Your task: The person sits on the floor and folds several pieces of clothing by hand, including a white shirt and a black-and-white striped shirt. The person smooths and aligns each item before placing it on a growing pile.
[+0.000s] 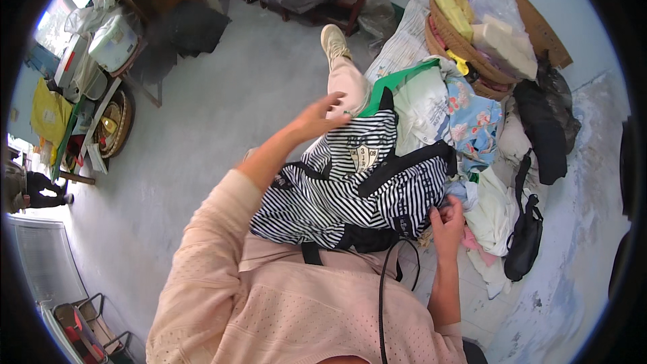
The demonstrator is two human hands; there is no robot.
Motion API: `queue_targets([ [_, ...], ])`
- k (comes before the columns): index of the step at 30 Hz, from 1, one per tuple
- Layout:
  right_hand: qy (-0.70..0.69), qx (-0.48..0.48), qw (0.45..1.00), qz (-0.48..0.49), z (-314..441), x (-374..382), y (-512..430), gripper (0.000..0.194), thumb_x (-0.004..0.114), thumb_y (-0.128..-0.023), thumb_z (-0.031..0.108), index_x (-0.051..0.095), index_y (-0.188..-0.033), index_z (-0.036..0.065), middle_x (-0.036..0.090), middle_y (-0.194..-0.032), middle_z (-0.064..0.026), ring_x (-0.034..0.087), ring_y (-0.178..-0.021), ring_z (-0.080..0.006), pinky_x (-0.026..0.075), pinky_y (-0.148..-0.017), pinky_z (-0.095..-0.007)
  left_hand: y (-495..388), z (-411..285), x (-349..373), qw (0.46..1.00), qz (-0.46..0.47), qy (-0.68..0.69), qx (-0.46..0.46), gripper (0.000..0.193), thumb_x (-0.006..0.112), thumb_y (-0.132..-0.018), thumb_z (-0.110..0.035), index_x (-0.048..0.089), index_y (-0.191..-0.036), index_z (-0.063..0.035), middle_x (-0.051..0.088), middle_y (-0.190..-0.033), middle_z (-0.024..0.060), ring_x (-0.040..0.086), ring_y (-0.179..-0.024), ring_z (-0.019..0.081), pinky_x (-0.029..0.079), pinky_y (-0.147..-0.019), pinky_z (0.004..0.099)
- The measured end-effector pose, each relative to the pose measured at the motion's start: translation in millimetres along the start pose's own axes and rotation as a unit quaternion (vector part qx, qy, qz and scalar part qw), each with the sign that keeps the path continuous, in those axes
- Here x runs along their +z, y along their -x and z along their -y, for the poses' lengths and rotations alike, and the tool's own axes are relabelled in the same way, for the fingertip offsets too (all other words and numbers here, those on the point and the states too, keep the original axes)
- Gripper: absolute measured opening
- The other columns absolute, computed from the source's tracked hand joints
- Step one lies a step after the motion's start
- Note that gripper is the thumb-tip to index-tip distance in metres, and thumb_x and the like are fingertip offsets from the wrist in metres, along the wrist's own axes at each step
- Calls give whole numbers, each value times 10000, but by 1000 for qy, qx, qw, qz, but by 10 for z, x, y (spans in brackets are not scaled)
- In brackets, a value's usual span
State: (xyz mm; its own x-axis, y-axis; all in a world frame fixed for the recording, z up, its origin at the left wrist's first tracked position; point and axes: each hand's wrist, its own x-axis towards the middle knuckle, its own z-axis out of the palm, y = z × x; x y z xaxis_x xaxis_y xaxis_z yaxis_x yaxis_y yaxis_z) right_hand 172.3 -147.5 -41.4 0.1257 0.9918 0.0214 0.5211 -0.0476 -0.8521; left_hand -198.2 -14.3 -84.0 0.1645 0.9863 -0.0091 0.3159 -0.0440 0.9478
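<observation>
A black-and-white striped garment (323,202) with black trim and a shield print lies spread over my lap. My left hand (323,116) hovers over the far left part of it, fingers apart, beside my pink trouser leg, and seems to hold nothing. At the garment's right edge is my right hand (447,220), thumb and fingertips closed on the striped cloth. A green cloth strip (399,81) stretches beyond the garment. Beside it lie a white printed cloth (422,106) and a blue floral cloth (470,116). A black cord runs down my front.
Heaped white clothes (493,207) and a black strapped bag (523,247) lie at the right. Woven baskets (445,35) hold wrapped packs near the wall. A shelf with a white bucket (113,43) stands at the far left. Another person is partly visible at the left edge.
</observation>
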Motion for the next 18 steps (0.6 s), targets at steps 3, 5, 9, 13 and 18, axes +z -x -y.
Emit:
queue_targets([
  [3,-42,24,997,52,20,-47,-10,125,639,-798,34,525,-836,0,517,-754,-19,463,-667,-88,382,-611,-243,-195,-279,347,984,93,-150,-25,878,635,-827,-516,223,-1422,-19,484,-1283,278,486,-1206,337,400,-988,391],
  [5,9,-84,996,32,52,-129,10,93,620,-809,19,528,-818,11,519,-751,0,456,-685,-62,381,-620,-228,-52,-412,438,982,80,-163,-42,853,643,-794,-545,280,-1410,-79,489,-1270,278,483,-1195,399,395,-991,416],
  [9,-187,25,972,143,502,-220,37,39,536,-852,23,521,-817,20,525,-762,31,446,-714,-47,379,-657,-212,348,-584,292,920,-91,-370,94,713,652,-814,-473,374,-1370,-122,532,-1205,213,564,-1066,309,434,-902,409],
  [13,-254,-91,960,73,1090,131,-84,57,515,-891,54,563,-908,29,571,-831,17,494,-759,-49,408,-694,-208,861,-1331,224,995,81,-26,-53,703,674,-816,-469,411,-1343,-86,540,-1183,103,535,-1003,148,424,-861,314],
  [18,-153,-398,875,229,1910,811,314,328,507,-842,-50,529,-1169,-36,458,-1361,-164,501,-1202,-236,439,-958,-333,1443,-1455,80,944,63,323,-16,501,747,-798,-276,533,-1156,2,620,-1005,63,584,-955,140,488,-821,294],
])
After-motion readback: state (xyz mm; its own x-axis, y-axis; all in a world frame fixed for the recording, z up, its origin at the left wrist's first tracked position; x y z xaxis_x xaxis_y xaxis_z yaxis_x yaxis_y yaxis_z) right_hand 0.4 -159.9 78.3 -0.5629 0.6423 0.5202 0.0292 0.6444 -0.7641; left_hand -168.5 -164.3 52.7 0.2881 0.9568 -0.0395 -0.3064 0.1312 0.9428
